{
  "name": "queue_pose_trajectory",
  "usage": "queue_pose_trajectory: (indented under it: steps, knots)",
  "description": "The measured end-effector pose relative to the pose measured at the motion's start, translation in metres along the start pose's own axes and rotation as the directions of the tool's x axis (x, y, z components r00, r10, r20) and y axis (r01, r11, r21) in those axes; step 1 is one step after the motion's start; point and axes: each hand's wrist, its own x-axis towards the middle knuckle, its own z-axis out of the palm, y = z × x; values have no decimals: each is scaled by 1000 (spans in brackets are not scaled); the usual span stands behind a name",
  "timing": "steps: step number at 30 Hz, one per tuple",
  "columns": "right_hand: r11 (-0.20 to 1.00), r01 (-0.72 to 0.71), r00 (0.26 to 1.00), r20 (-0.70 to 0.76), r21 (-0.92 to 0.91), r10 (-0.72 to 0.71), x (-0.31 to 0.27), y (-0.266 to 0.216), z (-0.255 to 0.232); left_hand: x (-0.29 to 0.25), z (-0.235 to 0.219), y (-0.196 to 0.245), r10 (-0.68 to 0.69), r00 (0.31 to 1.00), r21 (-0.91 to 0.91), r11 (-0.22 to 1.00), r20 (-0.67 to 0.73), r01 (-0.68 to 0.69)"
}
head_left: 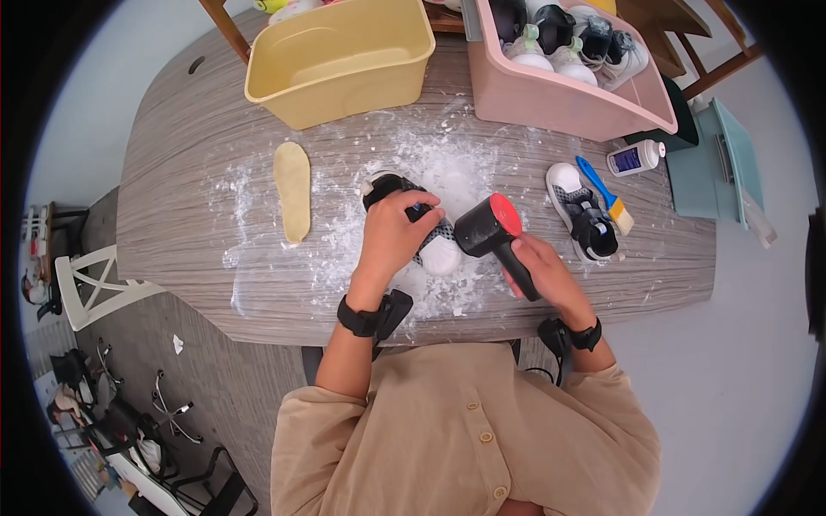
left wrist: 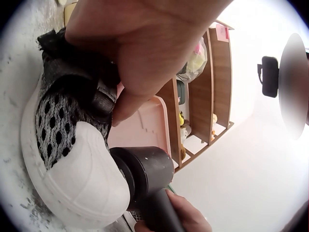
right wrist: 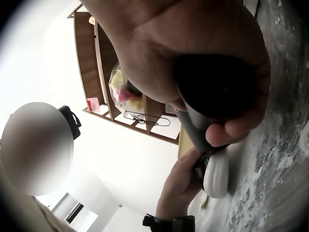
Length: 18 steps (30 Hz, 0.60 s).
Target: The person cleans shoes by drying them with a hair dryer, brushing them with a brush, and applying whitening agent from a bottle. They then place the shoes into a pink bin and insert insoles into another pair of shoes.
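A small black-and-white shoe [head_left: 441,256] with a meshed upper sits on the table, its white toe towards the person. My left hand [head_left: 394,230] pinches the shoe's dark strap or tongue at the opening, covering much of it in the head view. My right hand [head_left: 547,272] grips the handle of a black hair dryer [head_left: 478,230] with a red round back end. Its nozzle end [left wrist: 121,166] is right beside the toe [left wrist: 91,188] in the left wrist view. The right wrist view shows the fingers [right wrist: 241,126] curled round the dark handle.
White powdery residue [head_left: 447,163] covers much of the table. A yellow insole [head_left: 293,193] lies left. At right are the matching shoe [head_left: 564,182], a blue-handled brush [head_left: 599,182] and a white bottle [head_left: 635,158]. Behind stand a yellow bin [head_left: 344,99] and a pink bin [head_left: 551,107] of shoes.
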Motion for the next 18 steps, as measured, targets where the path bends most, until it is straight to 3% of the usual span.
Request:
queue_pose_trajectory:
  steps: [18]
  knots:
    - [995,64,990,-125,-80,-73,-17,4,21,0,-3,-1,-9,1000,-19,1000,26,9]
